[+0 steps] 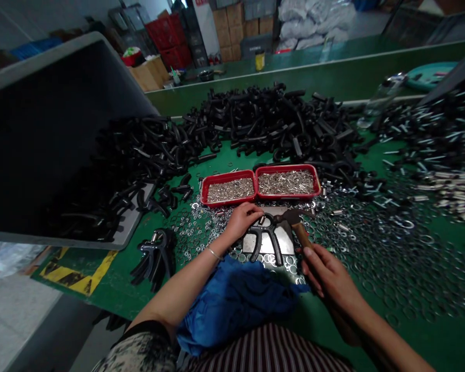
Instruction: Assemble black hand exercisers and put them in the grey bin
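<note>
Right grip (327,274) clenched round my hammer (300,231), its head beside the black handle pair (266,242) that my left grip (243,218) pinches at the top on the steel plate (285,238). Leftward on the bench (411,330), a small heap (155,256) looks finished; beyond the red trays (232,174), the far larger handle pile (263,116) lies unworked.

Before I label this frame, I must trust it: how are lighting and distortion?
Head view: brightest on the steel plate between left hand and right hand holding the hammer; head view: grey bin near black; head view: wide-angle bends the table edge.
</note>
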`<state>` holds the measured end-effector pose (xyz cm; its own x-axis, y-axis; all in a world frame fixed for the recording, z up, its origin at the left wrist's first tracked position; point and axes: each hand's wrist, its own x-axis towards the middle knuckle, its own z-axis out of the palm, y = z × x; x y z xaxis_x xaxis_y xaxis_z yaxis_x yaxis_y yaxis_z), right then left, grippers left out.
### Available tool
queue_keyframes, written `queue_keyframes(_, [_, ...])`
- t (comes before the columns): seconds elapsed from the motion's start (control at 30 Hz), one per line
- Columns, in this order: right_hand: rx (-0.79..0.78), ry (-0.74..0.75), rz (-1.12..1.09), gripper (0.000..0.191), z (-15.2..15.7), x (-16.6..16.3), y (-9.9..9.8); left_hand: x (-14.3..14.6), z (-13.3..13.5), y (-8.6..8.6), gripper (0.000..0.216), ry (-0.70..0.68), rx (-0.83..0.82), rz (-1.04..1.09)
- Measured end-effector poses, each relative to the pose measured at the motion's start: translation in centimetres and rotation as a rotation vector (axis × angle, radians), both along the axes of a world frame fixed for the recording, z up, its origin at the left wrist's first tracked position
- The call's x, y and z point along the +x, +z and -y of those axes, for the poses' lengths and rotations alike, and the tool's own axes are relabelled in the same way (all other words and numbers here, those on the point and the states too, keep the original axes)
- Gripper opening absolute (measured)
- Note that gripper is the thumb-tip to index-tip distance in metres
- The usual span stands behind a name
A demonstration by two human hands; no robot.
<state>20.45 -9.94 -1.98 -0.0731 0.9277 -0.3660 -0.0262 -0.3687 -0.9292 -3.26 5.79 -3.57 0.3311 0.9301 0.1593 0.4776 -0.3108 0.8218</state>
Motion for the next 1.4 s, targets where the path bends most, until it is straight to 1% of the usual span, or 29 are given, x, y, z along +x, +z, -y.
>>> queue_keyframes(0.07, [-0.006,0.006,0.001,0.036,0.0,0.1,-0.1,-0.1,-0.1,0.1,0.008,0.01,-0.037,0.017])
queue_keyframes(0.17, [-0.014,0.0,0.002,0.036,0.0,0.2,-0.1,0.0,0.0,0.2,0.012,0.05,-0.143,0.107])
queue_keyframes(0.2, [-0.015,-0.005,0.002,0.036,0.0,0.2,-0.2,0.1,0.1,0.3,0.012,0.058,-0.155,0.125])
queue_keyframes(0.23, [-0.016,-0.008,0.0,0.036,0.0,0.2,-0.2,0.3,0.2,0.3,0.012,0.061,-0.141,0.123])
queue_keyframes(0.33, [-0.02,-0.018,-0.001,0.037,0.0,0.1,-0.3,0.7,0.5,0.2,0.011,0.057,-0.012,0.04])
queue_keyframes(0.4, [-0.018,-0.024,0.001,0.037,0.1,0.0,-0.4,0.9,0.7,0.1,0.011,0.052,0.043,0.001])
queue_keyframes(0.5, [-0.018,-0.017,0.007,0.037,0.2,-0.2,-0.3,0.9,0.8,0.1,0.011,0.04,0.058,-0.034])
queue_keyframes(0.67, [-0.015,0.006,0.009,0.036,0.1,-0.2,-0.2,0.8,0.8,0.6,0.01,0.008,0.082,-0.084])
queue_keyframes(0.77, [-0.012,0.013,0.01,0.035,0.1,-0.2,-0.2,0.8,0.8,0.8,0.011,-0.013,0.134,-0.148])
queue_keyframes(0.97, [-0.008,-0.004,0.038,0.035,0.3,-0.3,0.5,1.0,0.8,0.8,0.017,-0.156,0.36,-0.442])
queue_keyframes(1.13, [-0.01,0.013,0.082,0.036,0.4,-0.2,1.0,1.4,0.6,0.6,0.022,-0.188,0.457,-0.549])
queue_keyframes(1.23, [-0.005,0.015,0.082,0.036,0.4,-0.3,1.4,1.4,0.4,0.5,0.028,-0.255,0.526,-0.609])
queue_keyframes(1.3, [0.002,0.007,0.084,0.036,0.4,-0.3,1.7,1.3,0.2,0.5,0.027,-0.291,0.516,-0.587])
queue_keyframes(1.33, [0.002,0.006,0.087,0.037,0.4,-0.3,1.8,1.2,0.1,0.4,0.025,-0.287,0.486,-0.545])
queue_keyframes(1.4, [-0.009,0.013,0.094,0.038,0.3,-0.1,1.9,1.1,-0.1,0.4,0.02,-0.23,0.378,-0.411])
